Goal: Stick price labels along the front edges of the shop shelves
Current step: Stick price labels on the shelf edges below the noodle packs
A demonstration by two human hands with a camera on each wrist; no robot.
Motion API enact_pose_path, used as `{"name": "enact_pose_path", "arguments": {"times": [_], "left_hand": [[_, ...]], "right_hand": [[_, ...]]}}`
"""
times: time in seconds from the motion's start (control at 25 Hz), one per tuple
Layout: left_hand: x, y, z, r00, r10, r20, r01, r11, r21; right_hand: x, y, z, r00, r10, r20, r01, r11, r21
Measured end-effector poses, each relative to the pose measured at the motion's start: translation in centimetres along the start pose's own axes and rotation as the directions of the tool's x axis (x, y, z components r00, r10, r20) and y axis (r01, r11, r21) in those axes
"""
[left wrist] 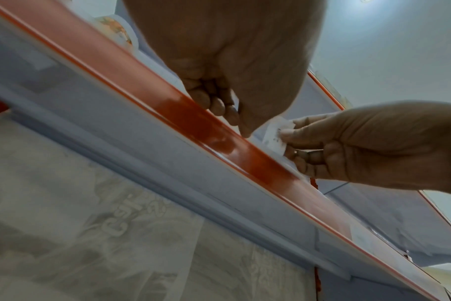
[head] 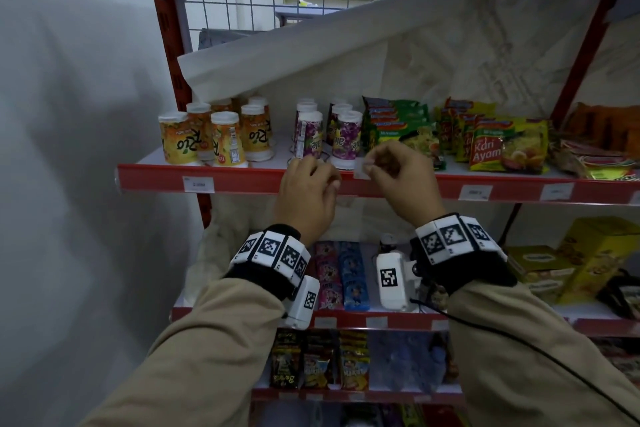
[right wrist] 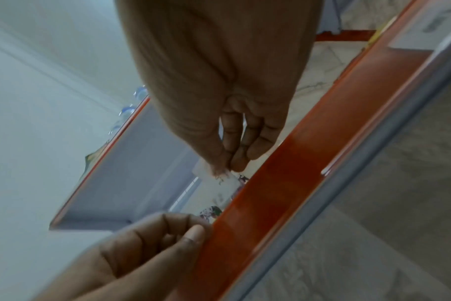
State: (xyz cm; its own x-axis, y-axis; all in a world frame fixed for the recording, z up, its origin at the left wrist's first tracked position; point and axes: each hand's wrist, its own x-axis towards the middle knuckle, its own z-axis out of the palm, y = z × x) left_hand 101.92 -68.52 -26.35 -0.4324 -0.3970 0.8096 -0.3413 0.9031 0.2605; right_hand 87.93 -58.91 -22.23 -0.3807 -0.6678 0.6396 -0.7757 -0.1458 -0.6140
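Note:
The upper shelf has a red front rail [head: 242, 180]. My right hand [head: 367, 166] pinches a small white price label [head: 360, 170] between thumb and fingertips just above the rail, in front of the purple cups. The left wrist view shows that label [left wrist: 274, 136] hanging at the rail's top edge [left wrist: 193, 122]. My left hand [head: 329, 177] sits just left of it, fingers curled, with its thumb tip [left wrist: 245, 132] against the rail's top edge and nothing seen in it. In the right wrist view the label [right wrist: 228, 182] hangs under my right fingertips [right wrist: 238, 163].
White labels sit on the rail at left [head: 198, 184] and right [head: 475, 191]. Orange cups [head: 221, 139], purple cups [head: 343, 135] and noodle packs [head: 502, 146] stand close behind the edge. A loose white sheet [head: 311, 55] sags above. A wall [head: 69, 149] lies left.

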Motion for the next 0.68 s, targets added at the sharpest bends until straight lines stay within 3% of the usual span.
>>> {"name": "enact_pose_path", "arguments": {"times": [0.12, 0.32, 0.4, 0.52, 0.6, 0.68], "left_hand": [[-0.1, 0.0, 0.4, 0.997, -0.041, -0.059, 0.039, 0.999, -0.034], [-0.1, 0.1, 0.5, 0.996, -0.061, -0.069, 0.059, 0.997, -0.042], [-0.2, -0.2, 0.6, 0.997, -0.065, -0.051, 0.062, 0.997, -0.049], [-0.2, -0.4, 0.4, 0.997, -0.070, -0.039, 0.068, 0.996, -0.066], [-0.2, -0.3, 0.1, 0.998, -0.058, -0.028, 0.056, 0.997, -0.060], [-0.3, -0.3, -0.4, 1.000, -0.016, 0.000, 0.016, 1.000, -0.014]], "right_hand": [[-0.4, -0.2, 0.0, 0.995, 0.098, -0.008, -0.092, 0.957, 0.274], [-1.4, -0.2, 1.6, 0.990, 0.132, 0.044, -0.138, 0.904, 0.405], [-1.6, 0.0, 2.1, 0.991, 0.122, 0.061, -0.136, 0.922, 0.363], [-1.5, 0.6, 2.1, 1.000, 0.004, 0.021, -0.005, 0.996, 0.091], [-1.1, 0.7, 1.7, 0.998, -0.067, -0.007, 0.066, 0.997, -0.050], [-0.6, 0.6, 1.3, 0.993, -0.098, -0.068, 0.092, 0.992, -0.081]]}}
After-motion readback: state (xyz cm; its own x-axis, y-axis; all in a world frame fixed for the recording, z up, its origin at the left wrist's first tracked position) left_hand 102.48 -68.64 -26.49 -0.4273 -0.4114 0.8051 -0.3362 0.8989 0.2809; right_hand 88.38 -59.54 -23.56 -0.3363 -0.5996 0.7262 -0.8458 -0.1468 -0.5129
